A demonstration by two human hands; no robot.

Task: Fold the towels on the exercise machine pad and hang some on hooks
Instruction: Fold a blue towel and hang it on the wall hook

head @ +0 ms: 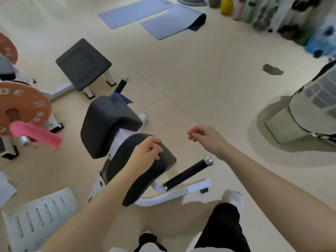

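The exercise machine has two dark pads: a near seat pad (145,179) and a farther pad (107,120). My left hand (145,153) hovers over the near pad's top with loosely curled fingers, holding nothing. My right hand (201,136) hangs in the air to the right of the machine, fingers loosely curled and empty. A blue towel (121,98) hangs at the far pad's top, by a black handle (121,84). A pink towel (36,134) hangs from the bar end of an orange weight plate (23,104) at left. A grey cloth (272,69) lies on the floor at right.
A black bench (82,63) stands behind the machine. A black handle (188,172) sticks out to the right of the near pad. A slotted white footplate (40,217) is at lower left. Mats (154,15) and bottles lie at the back; a white basket (314,110) stands at right.
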